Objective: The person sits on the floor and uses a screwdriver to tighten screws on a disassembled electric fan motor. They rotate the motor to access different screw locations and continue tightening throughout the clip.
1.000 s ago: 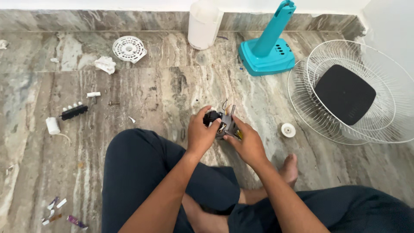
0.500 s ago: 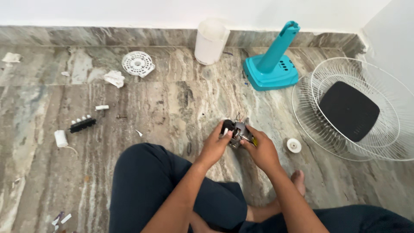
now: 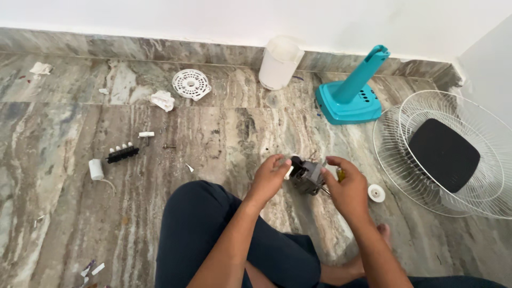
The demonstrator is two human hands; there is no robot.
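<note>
I sit on a marble floor and hold a small dark grey fan motor [image 3: 308, 176] above my knees with both hands. My left hand [image 3: 270, 178] grips its left end, fingers curled around a pale part there. On the motor's right side, my right hand [image 3: 348, 188] also pinches a yellow-handled tool [image 3: 340, 174], mostly hidden by the fingers. Thin wires hang from the motor.
A teal fan stand [image 3: 349, 93] and a white plastic housing [image 3: 279, 63] stand by the wall. A white wire fan guard [image 3: 490, 138] with a black pad inside lies at right. A white cap [image 3: 376, 193], round white grille [image 3: 191, 84], black switch block [image 3: 122, 153] and small parts dot the floor.
The view has tilted up and right, showing more wall. The motor has turned in my hands, and my left hand now grips its left end instead of covering its top.
</note>
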